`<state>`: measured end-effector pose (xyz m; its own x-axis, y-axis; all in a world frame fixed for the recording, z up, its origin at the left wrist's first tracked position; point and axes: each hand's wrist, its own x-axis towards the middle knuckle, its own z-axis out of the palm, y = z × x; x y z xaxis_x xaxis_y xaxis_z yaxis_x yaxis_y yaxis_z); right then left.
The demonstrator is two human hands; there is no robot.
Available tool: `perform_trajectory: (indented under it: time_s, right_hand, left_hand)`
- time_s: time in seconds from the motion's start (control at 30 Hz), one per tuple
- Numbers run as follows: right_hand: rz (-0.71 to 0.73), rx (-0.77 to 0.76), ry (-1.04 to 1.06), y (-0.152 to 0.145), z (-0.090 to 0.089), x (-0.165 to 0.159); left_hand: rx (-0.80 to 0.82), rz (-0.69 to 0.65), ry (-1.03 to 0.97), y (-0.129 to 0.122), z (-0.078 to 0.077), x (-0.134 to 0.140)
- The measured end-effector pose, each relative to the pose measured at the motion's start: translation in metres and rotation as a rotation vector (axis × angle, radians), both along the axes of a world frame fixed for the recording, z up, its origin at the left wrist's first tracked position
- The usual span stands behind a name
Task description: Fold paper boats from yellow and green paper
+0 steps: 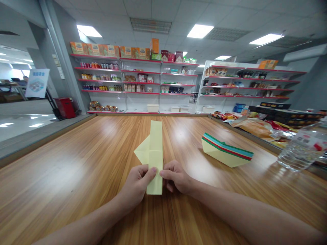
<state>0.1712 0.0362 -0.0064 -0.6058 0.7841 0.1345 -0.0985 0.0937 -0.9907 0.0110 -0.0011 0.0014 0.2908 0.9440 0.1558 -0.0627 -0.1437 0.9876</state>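
Observation:
A pale yellow sheet of folded paper (155,149) is held upright between my hands, over the wooden table (102,146). It forms a tall narrow strip with a triangular flap sticking out to the left. My left hand (139,182) pinches the lower left part, its thumb lying on the front face. At the right edge, my right hand (176,177) grips the paper between thumb and fingers. The fingers behind the paper are partly hidden. Off to the right stands a folded paper boat (224,153), pale yellow with green, blue, white and red stripes along its top edge.
A clear plastic bottle (298,149) is at the table's right side, near snack packets (255,127) and black boxes (278,114). Behind the table, stocked shelves (140,71) line the wall. A sign (37,82) and a red box (64,108) stand at left.

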Motion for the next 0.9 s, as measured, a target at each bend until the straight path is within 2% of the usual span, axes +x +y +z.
perform_trajectory:
  time_s: [0.17, 0.5, 0.77, 0.9]
  right_hand:
    - [-0.022, -0.043, 0.018, 0.0005, 0.002, -0.0007]
    - [-0.05, -0.04, 0.092, 0.003, 0.0042, 0.001]
    - [-0.111, -0.023, 0.092, 0.0058, 0.0044, 0.0023]
    - [-0.102, 0.05, -0.01, 0.0021, 0.0069, 0.0014]
  left_hand:
    - [-0.01, -0.058, -0.028, -0.0023, 0.0025, -0.0009]
    - [-0.055, -0.077, -0.057, -0.0017, 0.0014, -0.0001]
    - [-0.129, -0.039, -0.076, -0.0006, -0.0018, 0.0001]
    - [-0.164, 0.059, -0.122, 0.0045, -0.0053, 0.0011]
